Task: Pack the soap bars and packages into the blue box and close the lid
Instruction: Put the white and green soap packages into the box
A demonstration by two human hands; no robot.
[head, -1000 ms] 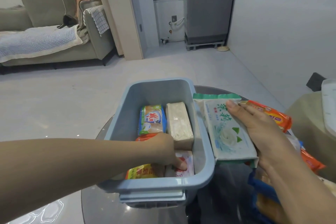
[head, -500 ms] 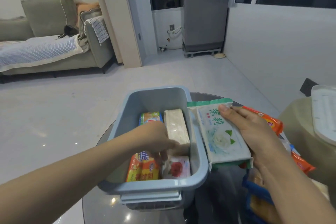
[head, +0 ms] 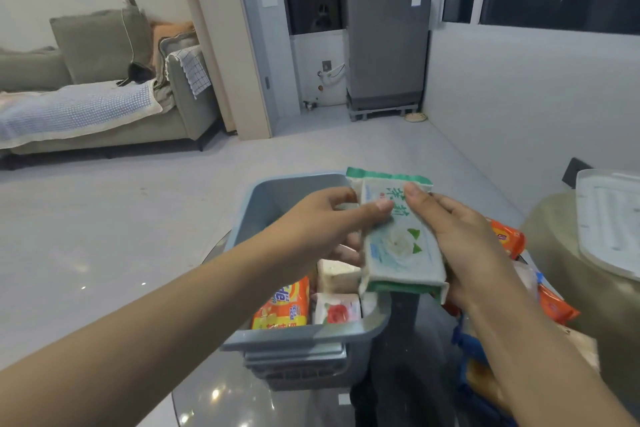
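The blue box (head: 277, 198) stands open on a round glass table. Inside it lie an orange and yellow soap package (head: 282, 303), a plain cream soap bar (head: 337, 276) and a white package with a red flower (head: 337, 308). Above the box's right rim, both hands hold a white and green soap package (head: 398, 246) with a white flower printed on it. My left hand (head: 325, 222) grips its left side with the thumb on top. My right hand (head: 460, 236) grips its right side. More orange packages (head: 505, 239) lie on the table to the right, partly hidden by my right arm.
The white box lid (head: 613, 222) rests on a beige seat (head: 554, 253) at the right. A blue bag (head: 474, 354) with more items sits under my right forearm. The glass table's edge (head: 180, 406) curves at bottom left. A sofa and a fridge stand far behind.
My left hand rose out of the box and took hold of the white and green package's left side. My right hand lifted that package up over the box's right rim.
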